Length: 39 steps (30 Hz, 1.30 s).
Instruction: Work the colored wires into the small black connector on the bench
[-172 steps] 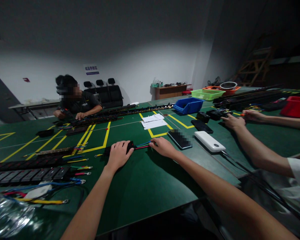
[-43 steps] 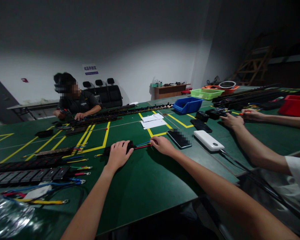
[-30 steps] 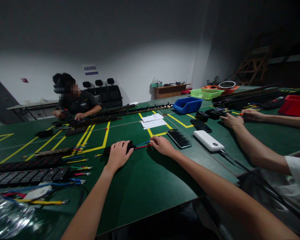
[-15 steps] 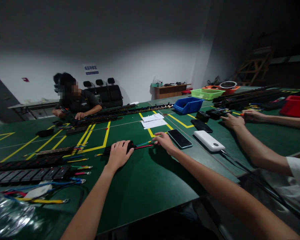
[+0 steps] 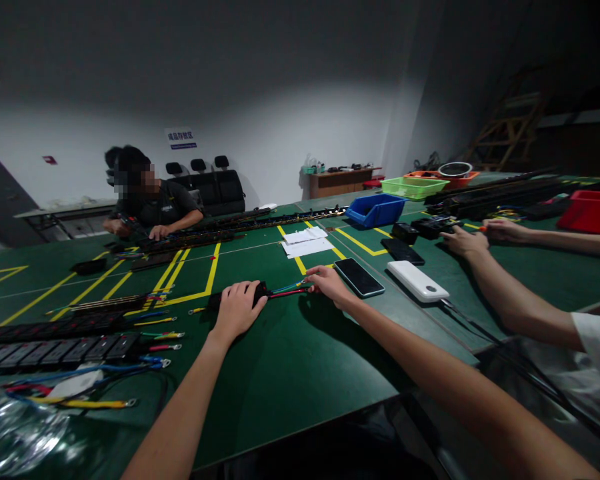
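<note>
My left hand point(image 5: 239, 308) is wrapped over a black block point(image 5: 213, 301) lying on the green table point(image 5: 290, 360). Green and red wires point(image 5: 286, 292) run from the block's right end. At their far ends, my right hand point(image 5: 326, 283) pinches the wire tips between thumb and fingers. A yellow lead with a ring terminal sticks out on the block's left side. Just right of my right hand lies a phone point(image 5: 359, 277).
Black strips with ringed leads point(image 5: 60, 352) fill the left side. A white power bank point(image 5: 418, 281), blue bin point(image 5: 375, 210) and papers point(image 5: 306, 241) lie beyond. Another person's hands point(image 5: 467, 240) work at the right; a person point(image 5: 155, 207) sits across the table.
</note>
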Motion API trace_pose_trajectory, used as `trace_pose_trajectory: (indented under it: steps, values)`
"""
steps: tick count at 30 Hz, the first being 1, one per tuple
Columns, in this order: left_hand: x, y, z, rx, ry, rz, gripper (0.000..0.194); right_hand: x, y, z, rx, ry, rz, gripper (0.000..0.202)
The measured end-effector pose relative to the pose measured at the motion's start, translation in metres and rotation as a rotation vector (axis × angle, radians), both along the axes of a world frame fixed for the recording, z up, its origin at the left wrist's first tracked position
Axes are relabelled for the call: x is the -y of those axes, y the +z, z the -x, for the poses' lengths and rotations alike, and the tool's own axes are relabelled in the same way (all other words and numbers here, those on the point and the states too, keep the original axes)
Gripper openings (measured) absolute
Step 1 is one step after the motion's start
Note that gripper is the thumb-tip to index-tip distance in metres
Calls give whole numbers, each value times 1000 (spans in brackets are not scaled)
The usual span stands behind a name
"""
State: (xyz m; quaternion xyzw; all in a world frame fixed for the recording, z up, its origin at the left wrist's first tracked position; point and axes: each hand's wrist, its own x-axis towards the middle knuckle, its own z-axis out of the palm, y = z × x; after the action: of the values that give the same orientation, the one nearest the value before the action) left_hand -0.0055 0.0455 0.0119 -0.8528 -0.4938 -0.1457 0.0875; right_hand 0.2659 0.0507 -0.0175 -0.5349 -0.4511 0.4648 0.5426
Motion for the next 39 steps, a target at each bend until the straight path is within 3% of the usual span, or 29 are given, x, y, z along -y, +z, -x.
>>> trace_pose_trajectory:
  steps: [10, 16, 24, 31, 35, 39]
  values:
    - [0, 0, -1, -6, 1, -3, 54, -3, -7, -2, 68, 23, -25, 22]
    - [-1, -1, 0, -2, 3, 3, 54, 4, 4, -1, 12, -13, -62, 26]
    - [-1, -2, 0, -14, 2, -31, 53, 11, 12, 1, 4, 120, -221, 35]
    - [0, 0, 0, -13, 5, -12, 54, 9, 7, -3, 247, -127, -209, 35]
    - [1, 1, -1, -11, 6, 3, 55, 11, 7, -6, 464, -124, -204, 32]
    - [1, 1, -1, -5, 0, -1, 54, 14, 2, -4, 607, -25, -120, 33]
